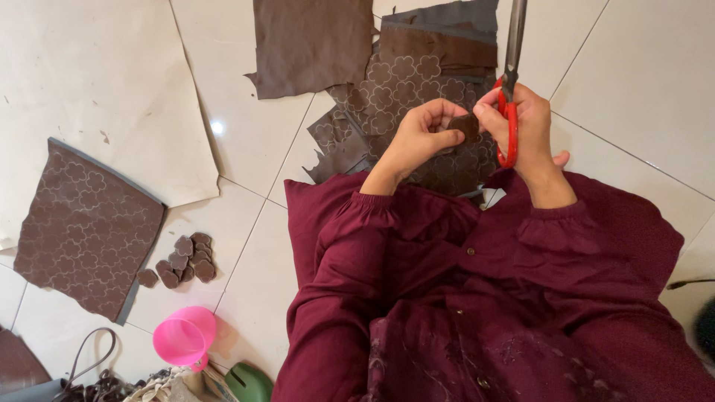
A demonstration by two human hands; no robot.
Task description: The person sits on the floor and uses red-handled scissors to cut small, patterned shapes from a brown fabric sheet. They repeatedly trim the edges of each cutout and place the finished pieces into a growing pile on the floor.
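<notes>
Two hands meet above the lap of a person in maroon sleeves, seated on the white tiled floor (pixel 246 246). The left hand (pixel 421 138) has its fingers closed together, pinching a small brown cut-out piece (pixel 468 125) between thumb and fingertips. The right hand (pixel 525 130) is clamped around the red handles of a pair of scissors (pixel 511 82), just beside that piece and touching it at the handle end. The scissors' long axis runs nearly upright in the view, blades pointing away from the person and past the top edge; whether the blades are apart cannot be told. Directly beneath the hands lies a brown patterned sheet (pixel 406 85) stamped with flower outlines, its near edge ragged where shapes are missing. A plain brown sheet (pixel 309 45) lies just beside it toward the left. Bare tiles stretch open to the right of the hands. Well apart on the left rests a second patterned sheet (pixel 86 227), its upper part lying on a large pale paper sheet (pixel 97 89). Near its corner sits a small pile of flower-shaped pieces (pixel 182 260), and closer to the bottom edge a pink cup (pixel 184 336).
</notes>
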